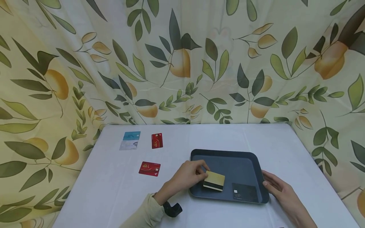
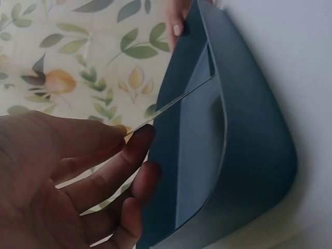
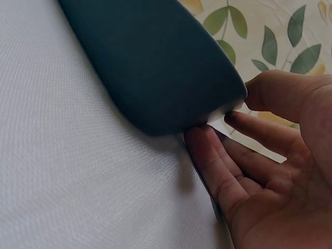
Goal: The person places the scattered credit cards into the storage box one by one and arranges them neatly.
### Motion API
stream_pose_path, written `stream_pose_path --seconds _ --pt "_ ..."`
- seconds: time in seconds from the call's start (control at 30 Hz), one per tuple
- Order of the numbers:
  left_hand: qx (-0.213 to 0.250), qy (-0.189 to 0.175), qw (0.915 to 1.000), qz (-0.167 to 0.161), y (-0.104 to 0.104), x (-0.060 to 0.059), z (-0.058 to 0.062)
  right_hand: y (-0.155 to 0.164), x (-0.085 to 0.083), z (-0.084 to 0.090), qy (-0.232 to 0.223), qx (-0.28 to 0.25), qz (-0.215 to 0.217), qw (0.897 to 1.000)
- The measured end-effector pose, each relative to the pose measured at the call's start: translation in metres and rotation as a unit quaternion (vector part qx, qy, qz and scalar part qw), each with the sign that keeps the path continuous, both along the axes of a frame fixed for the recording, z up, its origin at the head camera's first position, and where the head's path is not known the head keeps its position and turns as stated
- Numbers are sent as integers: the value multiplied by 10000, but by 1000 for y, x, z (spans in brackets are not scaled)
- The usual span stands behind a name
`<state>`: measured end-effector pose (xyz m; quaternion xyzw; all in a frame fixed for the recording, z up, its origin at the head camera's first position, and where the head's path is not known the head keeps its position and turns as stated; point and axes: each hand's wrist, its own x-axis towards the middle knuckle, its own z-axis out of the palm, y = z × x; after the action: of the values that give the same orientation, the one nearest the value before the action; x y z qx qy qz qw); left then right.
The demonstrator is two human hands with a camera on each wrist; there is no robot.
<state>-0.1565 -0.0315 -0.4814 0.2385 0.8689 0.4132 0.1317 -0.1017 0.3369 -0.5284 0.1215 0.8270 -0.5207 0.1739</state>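
Note:
A gold card (image 1: 215,177) with a black stripe is pinched between the thumb and fingers of my left hand (image 1: 185,175), above the dark blue-grey tray (image 1: 231,163). Seen from the left wrist, the card (image 2: 174,104) appears nearly edge-on, its far end near the tray's rim. A black card (image 1: 245,192) marked VIP lies in the tray at the lower right. At the tray's right side, my right hand (image 1: 283,191) grips the edge, thumb at the rim and fingers around the outer wall, as the right wrist view shows.
To the left on the white table (image 1: 114,190) lie two red VIP cards, an upright one (image 1: 157,140) and a sideways one (image 1: 149,168). A blue and silver card (image 1: 130,140) lies beyond them. A leaf-and-fruit patterned curtain (image 1: 182,95) hangs behind the table.

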Motion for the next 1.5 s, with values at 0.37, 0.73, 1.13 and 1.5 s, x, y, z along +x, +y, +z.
stream_pose_path --seconds 0.37,0.73,1.13,1.5 --pt "-280 47 9993 -261 10 2 -10 3 -1 -2 -290 17 -48 9996" --pt "-976 453 9941 -141 21 7 -14 3 0 -4 -281 -97 -30 9996" --pt "-2159 1337 9668 -293 32 13 -17 2 -3 -1 -249 77 24 9997" --pt "-2396 1667 9560 -295 37 15 -24 2 -2 -1 -212 118 15 9997"
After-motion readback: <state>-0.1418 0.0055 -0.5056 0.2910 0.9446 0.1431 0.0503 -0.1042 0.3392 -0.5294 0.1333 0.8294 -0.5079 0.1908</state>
